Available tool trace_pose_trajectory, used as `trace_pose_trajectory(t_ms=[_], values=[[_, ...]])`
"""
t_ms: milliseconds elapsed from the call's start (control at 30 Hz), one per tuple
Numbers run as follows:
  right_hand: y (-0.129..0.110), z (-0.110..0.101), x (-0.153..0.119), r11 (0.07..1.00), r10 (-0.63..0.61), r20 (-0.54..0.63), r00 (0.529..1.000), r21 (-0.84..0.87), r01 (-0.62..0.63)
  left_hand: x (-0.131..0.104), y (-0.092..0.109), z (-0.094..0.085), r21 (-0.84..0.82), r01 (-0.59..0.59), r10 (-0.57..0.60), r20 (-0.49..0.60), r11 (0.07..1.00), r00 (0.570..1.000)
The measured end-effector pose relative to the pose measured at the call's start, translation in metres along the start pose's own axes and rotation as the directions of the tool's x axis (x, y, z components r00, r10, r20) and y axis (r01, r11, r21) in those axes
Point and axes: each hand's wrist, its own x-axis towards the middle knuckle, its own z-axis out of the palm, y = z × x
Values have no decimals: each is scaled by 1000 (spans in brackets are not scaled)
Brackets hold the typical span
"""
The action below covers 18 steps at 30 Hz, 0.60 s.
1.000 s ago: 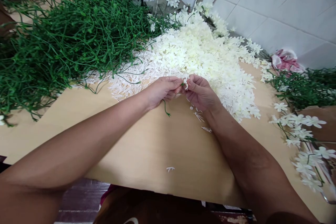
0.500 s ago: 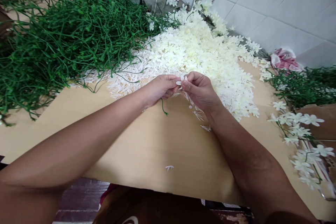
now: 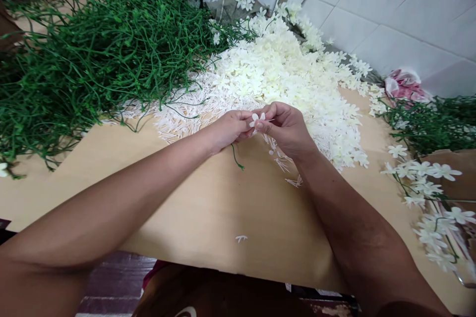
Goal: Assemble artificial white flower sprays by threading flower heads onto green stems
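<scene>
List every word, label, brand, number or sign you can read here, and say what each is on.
No readable text anywhere.
White curved mark on the dark cloth, bottom edge: cut off, unreadable.
Pink-and-white bundle: too blurred to tell.

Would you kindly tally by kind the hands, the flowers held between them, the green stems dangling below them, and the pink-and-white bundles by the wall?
Left hand and right hand: 2
White flower: 1
Green stem: 1
Pink-and-white bundle: 1
Total: 5
</scene>
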Motion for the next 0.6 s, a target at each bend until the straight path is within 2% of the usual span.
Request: trace_pose_trajectory(t_ms=[167,267,600], values=[[5,-7,2,993,89,77,993,64,-94,0,-3,-1,-43,-5,7,32,999,999],[7,-8,3,989,114,60,992,91,-119,0,-2,-2,-25,0,1,27,1000,1000],[14,-9,2,988,109,55,992,107,-115,-1,-1,1,62,-2,1,9,998,1000]])
